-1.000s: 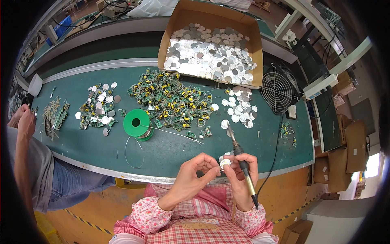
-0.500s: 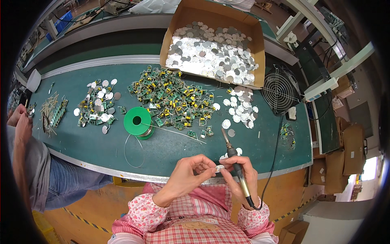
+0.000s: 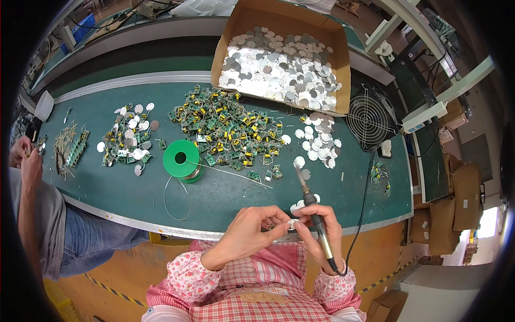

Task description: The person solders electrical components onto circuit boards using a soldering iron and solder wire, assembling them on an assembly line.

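My nearly closed left hand (image 3: 248,229) and right hand (image 3: 323,232) pinch a white disc (image 3: 293,224), and I'd aim the right-held soldering iron (image 3: 310,199) far, clear of both.

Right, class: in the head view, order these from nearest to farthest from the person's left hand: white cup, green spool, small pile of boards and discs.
From the left hand:
1. Green spool, up and to the left.
2. Small pile of boards and discs, left beyond the spool.
3. White cup, far left.
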`<state>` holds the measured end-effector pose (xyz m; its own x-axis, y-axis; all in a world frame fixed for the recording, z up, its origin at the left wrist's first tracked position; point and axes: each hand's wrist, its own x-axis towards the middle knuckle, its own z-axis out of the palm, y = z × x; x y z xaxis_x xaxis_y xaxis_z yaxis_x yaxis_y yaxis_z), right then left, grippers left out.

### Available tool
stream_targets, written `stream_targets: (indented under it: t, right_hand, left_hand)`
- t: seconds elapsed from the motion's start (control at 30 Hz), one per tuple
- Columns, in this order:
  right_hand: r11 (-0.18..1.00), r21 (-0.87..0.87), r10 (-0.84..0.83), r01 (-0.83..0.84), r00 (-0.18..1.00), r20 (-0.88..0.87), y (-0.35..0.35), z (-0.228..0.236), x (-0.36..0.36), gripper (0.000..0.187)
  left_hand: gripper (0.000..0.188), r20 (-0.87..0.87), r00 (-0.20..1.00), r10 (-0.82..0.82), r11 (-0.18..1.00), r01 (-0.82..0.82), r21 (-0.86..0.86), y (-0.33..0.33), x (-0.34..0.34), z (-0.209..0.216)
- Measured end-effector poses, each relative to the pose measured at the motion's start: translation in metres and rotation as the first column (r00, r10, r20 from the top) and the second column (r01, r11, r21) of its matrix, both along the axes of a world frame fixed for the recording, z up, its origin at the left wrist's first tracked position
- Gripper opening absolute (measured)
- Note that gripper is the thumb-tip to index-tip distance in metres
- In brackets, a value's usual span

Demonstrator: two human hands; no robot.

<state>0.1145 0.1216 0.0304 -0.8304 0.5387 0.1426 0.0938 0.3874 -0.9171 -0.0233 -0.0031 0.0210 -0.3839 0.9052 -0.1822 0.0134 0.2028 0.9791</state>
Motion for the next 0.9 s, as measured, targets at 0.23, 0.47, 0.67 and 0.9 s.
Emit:
stream_targets:
  t: [0.23,0.47,0.67,0.9]
  right_hand:
    - [0.924,-0.305,-0.284,0.23,0.948,-0.144,-0.012,-0.008,-0.003,0.027]
    - [0.93,-0.174,-0.355,0.324,0.914,-0.198,-0.021,-0.016,-0.002,0.028]
    - [0.927,-0.005,-0.359,0.376,0.881,-0.308,-0.025,-0.023,-0.005,0.029]
    - [0.911,0.021,-0.38,0.411,0.858,-0.345,-0.029,-0.03,-0.005,0.028]
  left_hand:
    - [0.016,0.482,0.87,0.103,0.987,-0.151,0.061,0.004,0.014,-0.011]
    - [0.018,0.578,0.807,0.121,0.979,-0.192,0.062,0.006,0.02,-0.013]
    - [0.02,0.582,0.803,0.129,0.974,-0.213,0.079,0.007,0.022,-0.013]
    - [0.018,0.635,0.758,0.148,0.969,-0.238,0.058,0.009,0.025,-0.009]
